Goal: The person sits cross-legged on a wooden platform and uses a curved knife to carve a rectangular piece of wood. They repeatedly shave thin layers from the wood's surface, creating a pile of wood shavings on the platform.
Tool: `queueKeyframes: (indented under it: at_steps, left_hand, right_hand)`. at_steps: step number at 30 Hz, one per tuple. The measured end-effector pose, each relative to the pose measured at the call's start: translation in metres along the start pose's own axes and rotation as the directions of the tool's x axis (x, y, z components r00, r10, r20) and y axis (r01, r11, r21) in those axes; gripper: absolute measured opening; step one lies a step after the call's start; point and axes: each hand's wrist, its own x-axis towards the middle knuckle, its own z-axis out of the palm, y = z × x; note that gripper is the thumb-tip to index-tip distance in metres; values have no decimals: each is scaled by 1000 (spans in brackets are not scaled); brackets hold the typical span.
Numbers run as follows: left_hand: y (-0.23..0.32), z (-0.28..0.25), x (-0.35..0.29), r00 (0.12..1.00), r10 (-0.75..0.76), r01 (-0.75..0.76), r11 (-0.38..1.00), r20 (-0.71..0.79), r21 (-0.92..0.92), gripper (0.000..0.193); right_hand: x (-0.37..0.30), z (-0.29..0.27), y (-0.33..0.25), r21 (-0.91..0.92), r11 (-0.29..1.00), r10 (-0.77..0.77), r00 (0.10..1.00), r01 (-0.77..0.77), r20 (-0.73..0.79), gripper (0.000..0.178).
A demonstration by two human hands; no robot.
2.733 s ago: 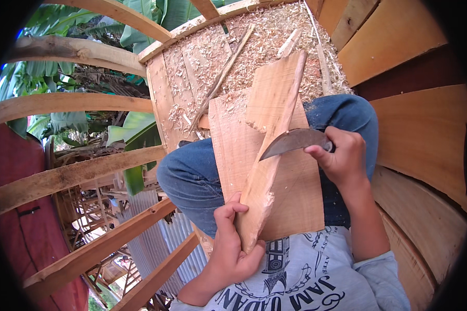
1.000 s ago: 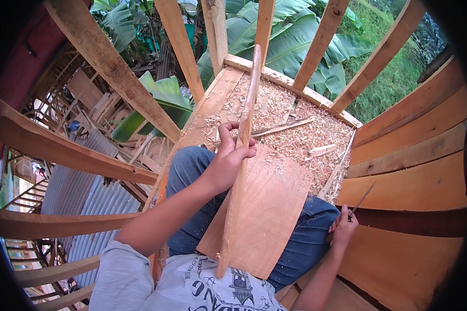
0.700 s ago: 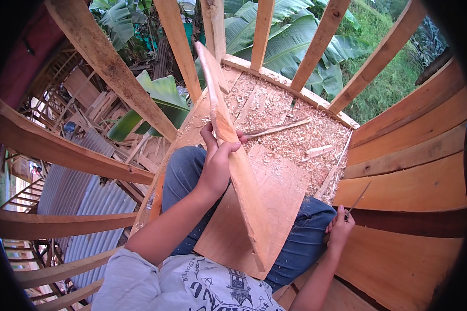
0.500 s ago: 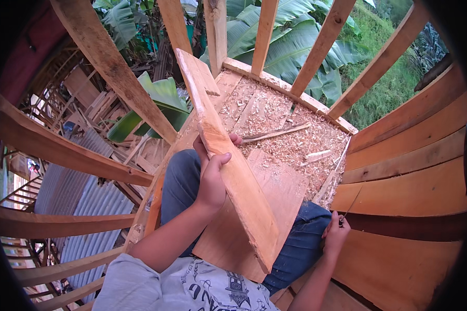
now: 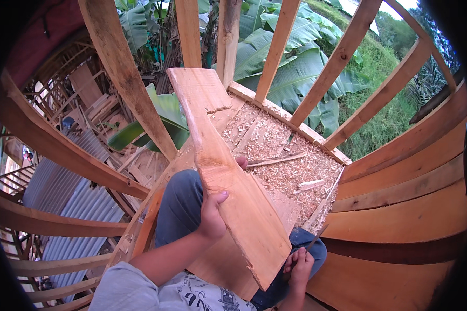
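1. At far left, corrugated sheets (image 5: 80,223) lay beyond the wooden slats (image 5: 127,88), which fenced that side.
2. The left knee (image 5: 177,199) was bent up just beside the left hand, perhaps giving that arm a steady base.
3. The left hand (image 5: 211,216) was clamped on the shaped board, thumb over the upper face and a fingertip showing past the opposite edge, a grip that seemed to balance the length near its middle.
4. The shaped board (image 5: 238,207) slanted above the lap, narrow notched part away from the body, broad end toward it; tilted so, its face lay open to the eye.
5. Under it, a flat board (image 5: 213,267) lay across the lap, apparently as a work surface.
6. Shavings (image 5: 267,137) covered the floor ahead, with a stick (image 5: 277,160) among them.
7. The right hand (image 5: 299,265) had its fingers curled together around a knife (image 5: 317,238), blade upward beside the broad end; the handle was mostly hidden.
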Motion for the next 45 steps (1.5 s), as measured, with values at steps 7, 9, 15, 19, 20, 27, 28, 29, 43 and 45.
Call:
queueKeyframes:
  at_steps: [7, 9, 15, 19, 20, 27, 28, 29, 43, 45]
  left_hand:
    - [-13, -13, -7, 1000, -8, 8, 1000, -21, 20, 72]
    - [-16, -14, -11, 998, -11, 12, 1000, -57, 15, 72]
    - [-21, -27, -31, 991, -10, 15, 999, -131, 35, 56]
    - [-6, -36, -49, 994, -107, 110, 947, -27, 302, 55]
    - [1, -31, -55, 993, -117, 113, 938, -8, 328, 55]
    - [30, -39, -115, 925, -379, 371, 901, -5, 226, 69]
    - [34, -39, -125, 919, -394, 382, 899, 16, 214, 71]
    - [41, -37, -134, 897, -441, 430, 883, 21, 187, 78]
    - [115, -31, -117, 470, -813, -97, 339, 344, 936, 52]
    - [131, -28, -104, 535, -731, -457, 172, 424, 873, 52]
  right_hand:
    - [-12, 23, 15, 281, 956, -91, 996, 90, -10, 31]
    - [-16, 29, 10, 341, 937, -78, 997, 80, -18, 26]
    - [-15, 18, -1, 391, 916, -106, 994, 90, 19, 28]
    - [1, -13, -4, 306, 917, -231, 967, 254, -108, 31]
    - [4, -22, -4, 273, 916, -262, 953, 294, -150, 32]
    - [2, -42, -49, 340, 932, -142, 990, 127, 19, 28]
    - [3, -44, -51, 340, 935, -119, 992, 99, 39, 28]
    - [3, -45, -54, 340, 938, -96, 994, 70, 60, 27]
    - [33, -35, -54, 341, 920, 163, 980, -193, 116, 19]
    - [37, -37, -52, 328, 922, 170, 976, -207, 137, 20]
